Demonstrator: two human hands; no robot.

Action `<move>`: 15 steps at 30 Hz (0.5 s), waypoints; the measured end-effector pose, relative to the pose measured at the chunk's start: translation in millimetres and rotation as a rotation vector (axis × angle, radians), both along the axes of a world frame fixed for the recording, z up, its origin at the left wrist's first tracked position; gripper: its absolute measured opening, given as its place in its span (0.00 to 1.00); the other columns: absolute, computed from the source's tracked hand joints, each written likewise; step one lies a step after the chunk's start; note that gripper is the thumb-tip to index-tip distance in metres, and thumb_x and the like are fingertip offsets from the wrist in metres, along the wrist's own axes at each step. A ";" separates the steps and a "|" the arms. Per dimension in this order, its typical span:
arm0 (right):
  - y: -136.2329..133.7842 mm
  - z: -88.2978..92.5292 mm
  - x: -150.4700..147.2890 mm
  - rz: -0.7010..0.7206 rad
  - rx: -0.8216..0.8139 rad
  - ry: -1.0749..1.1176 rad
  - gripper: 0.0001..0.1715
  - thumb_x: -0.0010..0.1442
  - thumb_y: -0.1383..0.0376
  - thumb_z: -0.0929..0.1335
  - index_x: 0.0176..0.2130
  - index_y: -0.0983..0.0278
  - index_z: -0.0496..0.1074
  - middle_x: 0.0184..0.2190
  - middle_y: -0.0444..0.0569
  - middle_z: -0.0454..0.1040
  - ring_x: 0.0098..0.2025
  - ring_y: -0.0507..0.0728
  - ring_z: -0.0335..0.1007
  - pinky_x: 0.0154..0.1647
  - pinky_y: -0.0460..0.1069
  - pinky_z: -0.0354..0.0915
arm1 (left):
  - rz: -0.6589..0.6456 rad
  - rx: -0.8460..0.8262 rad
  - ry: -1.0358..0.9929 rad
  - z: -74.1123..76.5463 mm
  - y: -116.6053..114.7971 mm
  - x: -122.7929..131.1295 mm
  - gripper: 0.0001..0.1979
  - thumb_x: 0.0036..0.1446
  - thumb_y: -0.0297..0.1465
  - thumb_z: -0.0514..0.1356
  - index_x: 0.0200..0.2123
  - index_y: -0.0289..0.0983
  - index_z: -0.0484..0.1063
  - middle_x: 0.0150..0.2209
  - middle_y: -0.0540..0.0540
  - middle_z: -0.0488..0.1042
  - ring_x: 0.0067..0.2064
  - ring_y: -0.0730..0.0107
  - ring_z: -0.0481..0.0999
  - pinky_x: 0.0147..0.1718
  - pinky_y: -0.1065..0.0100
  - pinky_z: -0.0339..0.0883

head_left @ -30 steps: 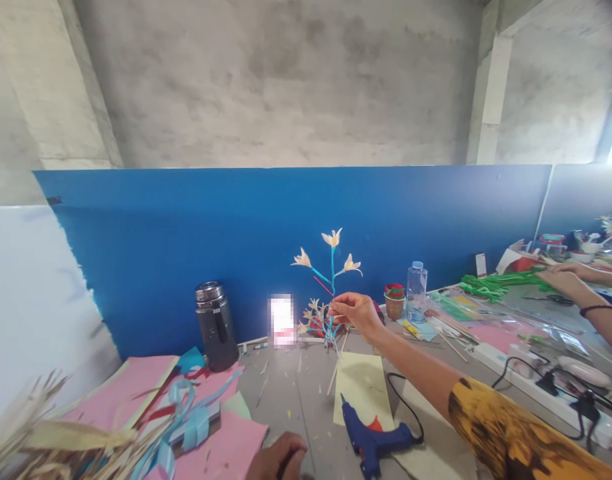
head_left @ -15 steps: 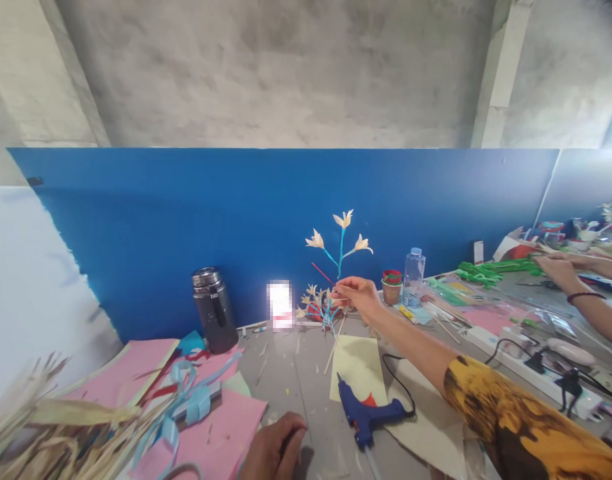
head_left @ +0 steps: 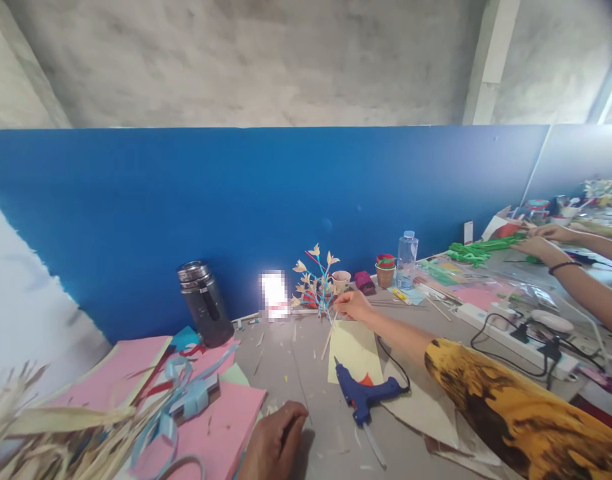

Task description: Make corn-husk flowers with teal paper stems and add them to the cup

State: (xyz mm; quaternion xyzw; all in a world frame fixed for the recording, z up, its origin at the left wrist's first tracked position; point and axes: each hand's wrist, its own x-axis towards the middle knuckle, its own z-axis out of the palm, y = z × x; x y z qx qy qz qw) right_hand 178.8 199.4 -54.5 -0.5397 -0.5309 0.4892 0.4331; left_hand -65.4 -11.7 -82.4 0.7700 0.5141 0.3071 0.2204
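My right hand (head_left: 357, 307) reaches to the back of the table with its fingertips pinched together at the lower stem of a blue-stemmed artificial flower (head_left: 322, 268). Its pale petals stand among several similar flowers (head_left: 306, 295), where a red stick also shows. The exact grip is partly hidden by the blossoms. My left hand (head_left: 276, 437) rests loosely curled on the table at the front, holding nothing visible. Between the hands lies a blue glue gun (head_left: 366, 393), partly over a yellow paper sheet (head_left: 353, 343).
At the left stand a dark flask (head_left: 206, 307), pink paper (head_left: 226, 420), light-blue ribbon (head_left: 173, 400) and dried husks (head_left: 61, 433). A plastic bottle (head_left: 407, 261), small pot (head_left: 385, 273) and power strip (head_left: 516, 340) are on the right. Another person's hands (head_left: 541, 247) handle green strips (head_left: 479, 252).
My right hand has lowered the blue-stemmed artificial flower from above the cluster into it. My left hand stays on the table. The view has shifted slightly, showing a white cup and purple bundle behind.
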 end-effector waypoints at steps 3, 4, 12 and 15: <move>0.5 -8.3 -1.8 0.029 -0.058 -0.046 0.16 0.68 0.61 0.68 0.52 0.65 0.71 0.50 0.52 0.74 0.45 0.58 0.75 0.45 0.56 0.74 | -0.024 0.028 0.034 -0.4 0.8 -0.6 0.14 0.65 0.36 0.49 0.33 0.41 0.73 0.28 0.48 0.80 0.30 0.67 0.79 0.31 0.74 0.68; 0.3 -9.3 -2.2 0.038 -0.070 -0.060 0.17 0.68 0.60 0.68 0.53 0.65 0.71 0.51 0.53 0.73 0.47 0.59 0.74 0.46 0.57 0.73 | -0.029 0.038 0.042 -1.3 1.1 -1.0 0.14 0.64 0.36 0.50 0.33 0.41 0.73 0.28 0.49 0.79 0.30 0.68 0.79 0.31 0.74 0.68; -11.0 9.8 5.7 0.050 -0.038 -0.205 0.17 0.68 0.59 0.68 0.53 0.65 0.71 0.52 0.52 0.73 0.48 0.60 0.74 0.47 0.57 0.73 | -0.032 0.036 0.032 -4.3 -0.1 -1.0 0.14 0.65 0.37 0.50 0.34 0.42 0.73 0.31 0.48 0.80 0.33 0.66 0.80 0.34 0.73 0.69; -26.5 28.8 11.9 0.096 0.028 -0.254 0.12 0.67 0.60 0.69 0.46 0.66 0.74 0.45 0.48 0.76 0.42 0.57 0.75 0.41 0.52 0.73 | 0.011 -0.028 -0.010 -3.6 -2.0 -1.2 0.14 0.66 0.39 0.49 0.40 0.41 0.73 0.29 0.47 0.79 0.32 0.65 0.79 0.33 0.71 0.67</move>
